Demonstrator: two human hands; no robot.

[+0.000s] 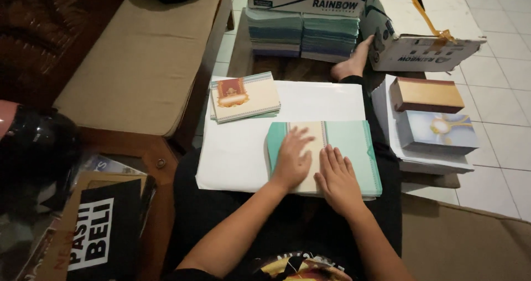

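We press our left hand (291,159) flat, fingers spread, on the cream middle panel of a teal folded card (354,148); it grips nothing. Our right hand (337,179) lies flat beside it, fingers straight and together, on the panel's lower right edge, also holding nothing. The card rests opened out on a white sheet (243,154) across our lap. At the sheet's far left corner sits a small stack of cream cards (245,97) with a red emblem. To the right, a brown box (426,95) and a pale blue card (437,130) lie on a white pile. Beyond, teal paper stacks (301,35) sit by a cardboard carton (420,51).
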